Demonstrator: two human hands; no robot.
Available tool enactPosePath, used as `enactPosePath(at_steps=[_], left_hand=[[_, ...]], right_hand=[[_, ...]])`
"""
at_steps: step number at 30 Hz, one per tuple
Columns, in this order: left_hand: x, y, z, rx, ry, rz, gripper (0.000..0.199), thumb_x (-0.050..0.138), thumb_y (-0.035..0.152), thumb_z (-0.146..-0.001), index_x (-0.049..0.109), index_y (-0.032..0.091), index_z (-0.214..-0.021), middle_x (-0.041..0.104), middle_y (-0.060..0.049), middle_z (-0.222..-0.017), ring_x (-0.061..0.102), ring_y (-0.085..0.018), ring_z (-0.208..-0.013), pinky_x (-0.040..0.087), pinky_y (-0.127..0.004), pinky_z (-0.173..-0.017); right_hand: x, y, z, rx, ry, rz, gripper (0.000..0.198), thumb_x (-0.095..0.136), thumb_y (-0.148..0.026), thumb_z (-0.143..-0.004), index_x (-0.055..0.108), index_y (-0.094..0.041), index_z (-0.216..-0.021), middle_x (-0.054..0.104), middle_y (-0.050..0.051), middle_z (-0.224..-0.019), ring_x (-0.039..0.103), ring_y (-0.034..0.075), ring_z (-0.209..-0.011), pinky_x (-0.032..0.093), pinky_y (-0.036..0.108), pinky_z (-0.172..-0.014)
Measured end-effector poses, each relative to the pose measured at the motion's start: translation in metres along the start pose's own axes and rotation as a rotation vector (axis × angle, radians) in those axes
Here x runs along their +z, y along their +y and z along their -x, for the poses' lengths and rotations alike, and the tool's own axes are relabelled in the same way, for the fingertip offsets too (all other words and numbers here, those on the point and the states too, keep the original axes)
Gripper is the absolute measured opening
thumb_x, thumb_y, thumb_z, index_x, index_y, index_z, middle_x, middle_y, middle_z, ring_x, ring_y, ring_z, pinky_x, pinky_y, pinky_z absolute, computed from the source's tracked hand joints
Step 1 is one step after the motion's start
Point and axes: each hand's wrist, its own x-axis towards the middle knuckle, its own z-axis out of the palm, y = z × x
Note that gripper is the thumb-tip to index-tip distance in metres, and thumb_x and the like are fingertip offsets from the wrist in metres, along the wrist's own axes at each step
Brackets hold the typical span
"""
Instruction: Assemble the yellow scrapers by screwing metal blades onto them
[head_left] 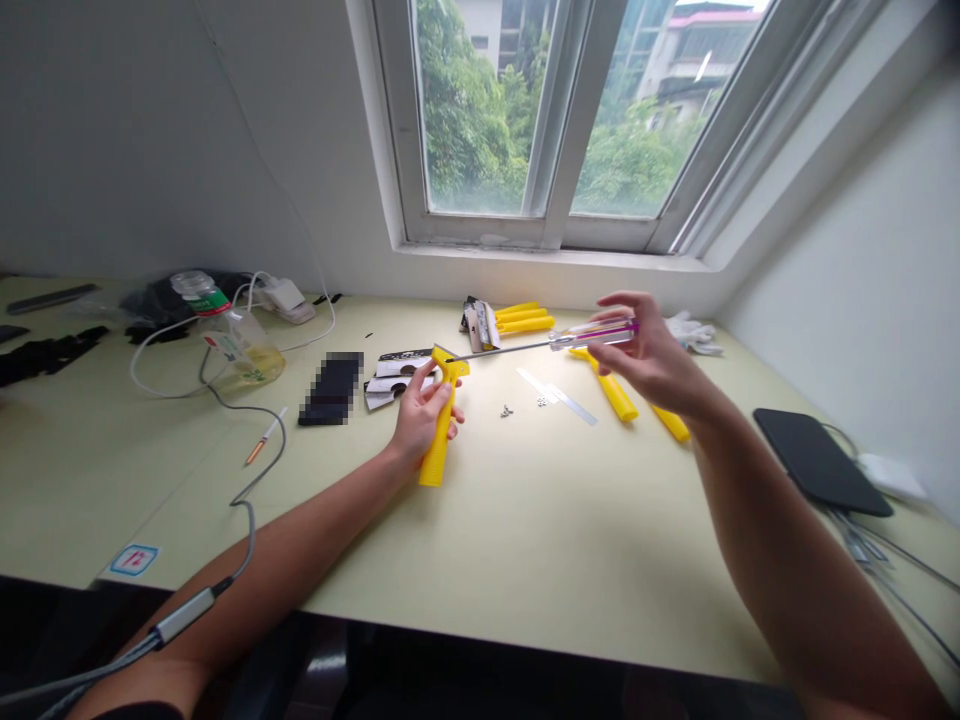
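My left hand [414, 425] is closed around the handle of a yellow plastic scraper [433, 462], its wide head tilted up. In my right hand [664, 365], the fingers grip the clear handle of a screwdriver [596, 335]. Its long shaft points left, and the tip meets the scraper's head, where a screw cannot be made out. Small screws [506, 411] lie in two little groups on the table. Beyond them are thin metal blades [574, 406]. More yellow scrapers [616, 398] rest beneath and beside my right hand.
Several yellow scrapers [525, 322] lie at the back beside cardboard sleeves [396, 378]. To the left are a dark phone [330, 388], a cable, a cigarette [264, 440] and a tilted bottle [251, 350]. White gloves [696, 333] and a black device [817, 460] lie right.
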Motion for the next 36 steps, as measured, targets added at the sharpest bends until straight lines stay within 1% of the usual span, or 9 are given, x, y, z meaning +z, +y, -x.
enactPosePath(at_steps=[5, 9, 13, 17, 20, 24, 29, 33, 36], left_hand=[[0.0004, 0.0019, 0.0008, -0.007, -0.008, 0.003, 0.07, 0.07, 0.033, -0.079, 0.038, 0.032, -0.142, 0.062, -0.009, -0.116, 0.06, -0.008, -0.053, 0.041, -0.019, -0.036], [0.0006, 0.0038, 0.0009, 0.007, -0.007, 0.001, 0.071, 0.069, 0.031, -0.08, 0.036, 0.03, -0.143, 0.062, -0.01, -0.116, 0.06, -0.009, -0.053, 0.041, -0.019, -0.036], [0.0011, 0.003, 0.0011, 0.011, -0.013, -0.003, 0.069, 0.069, 0.032, -0.08, 0.038, 0.03, -0.141, 0.061, -0.01, -0.118, 0.061, -0.009, -0.053, 0.041, -0.019, -0.036], [0.002, 0.0015, 0.0022, 0.005, -0.019, -0.008, 0.069, 0.069, 0.032, -0.08, 0.038, 0.03, -0.141, 0.06, -0.011, -0.119, 0.061, -0.01, -0.053, 0.041, -0.019, -0.035], [0.0026, 0.0009, 0.0031, 0.007, -0.038, -0.013, 0.068, 0.07, 0.033, -0.08, 0.039, 0.032, -0.141, 0.06, -0.011, -0.12, 0.061, -0.01, -0.053, 0.041, -0.019, -0.035], [0.0022, 0.0003, 0.0031, 0.009, -0.03, -0.012, 0.068, 0.069, 0.033, -0.08, 0.039, 0.033, -0.142, 0.06, -0.01, -0.12, 0.062, -0.01, -0.053, 0.041, -0.019, -0.035], [0.0019, 0.0006, 0.0024, 0.01, -0.025, -0.008, 0.069, 0.069, 0.032, -0.081, 0.039, 0.033, -0.142, 0.06, -0.01, -0.12, 0.062, -0.01, -0.053, 0.041, -0.019, -0.035], [0.0022, 0.0021, 0.002, 0.024, -0.013, -0.013, 0.068, 0.069, 0.031, -0.08, 0.04, 0.032, -0.142, 0.059, -0.01, -0.12, 0.061, -0.009, -0.053, 0.041, -0.019, -0.036], [0.002, 0.0023, 0.0015, 0.023, -0.011, -0.009, 0.067, 0.069, 0.032, -0.08, 0.04, 0.031, -0.14, 0.06, -0.01, -0.12, 0.06, -0.009, -0.052, 0.041, -0.019, -0.035]], right_hand=[[0.0028, 0.0038, -0.0017, 0.032, 0.136, 0.083, 0.036, 0.06, -0.053, -0.086, 0.054, -0.022, -0.104, 0.062, 0.002, -0.075, 0.061, 0.016, -0.058, 0.052, 0.03, -0.051], [0.0036, 0.0024, -0.0016, -0.01, -0.002, -0.021, 0.045, 0.065, -0.05, -0.084, 0.049, -0.024, -0.117, 0.065, 0.004, -0.088, 0.063, 0.017, -0.062, 0.055, 0.032, -0.055], [0.0033, -0.0005, -0.0012, 0.008, 0.12, 0.018, 0.035, 0.061, -0.05, -0.086, 0.054, -0.023, -0.106, 0.063, 0.004, -0.08, 0.059, 0.015, -0.056, 0.053, 0.031, -0.051], [0.0025, 0.0007, -0.0019, -0.038, 0.036, -0.056, 0.044, 0.067, -0.046, -0.083, 0.05, -0.025, -0.117, 0.064, 0.004, -0.089, 0.06, 0.015, -0.058, 0.054, 0.032, -0.053], [0.0021, 0.0012, -0.0023, -0.011, 0.153, -0.042, 0.038, 0.065, -0.047, -0.084, 0.053, -0.024, -0.112, 0.063, 0.002, -0.08, 0.058, 0.014, -0.052, 0.051, 0.03, -0.046], [0.0026, -0.0016, -0.0018, -0.052, 0.056, -0.129, 0.056, 0.072, -0.044, -0.08, 0.044, -0.029, -0.127, 0.066, 0.003, -0.092, 0.061, 0.015, -0.056, 0.054, 0.031, -0.049], [0.0046, -0.0041, -0.0008, 0.002, 0.166, -0.096, 0.037, 0.071, -0.05, -0.079, 0.059, -0.021, -0.098, 0.061, 0.0, -0.068, 0.055, 0.011, -0.047, 0.046, 0.024, -0.041], [0.0035, -0.003, -0.0011, 0.086, 0.122, -0.106, 0.037, 0.067, -0.054, -0.082, 0.059, -0.019, -0.094, 0.053, -0.004, -0.051, 0.046, 0.009, -0.035, 0.034, 0.021, -0.032], [0.0017, -0.0005, -0.0025, 0.081, 0.077, -0.104, 0.038, 0.065, -0.053, -0.084, 0.058, -0.02, -0.103, 0.062, -0.001, -0.064, 0.054, 0.011, -0.041, 0.044, 0.023, -0.038]])
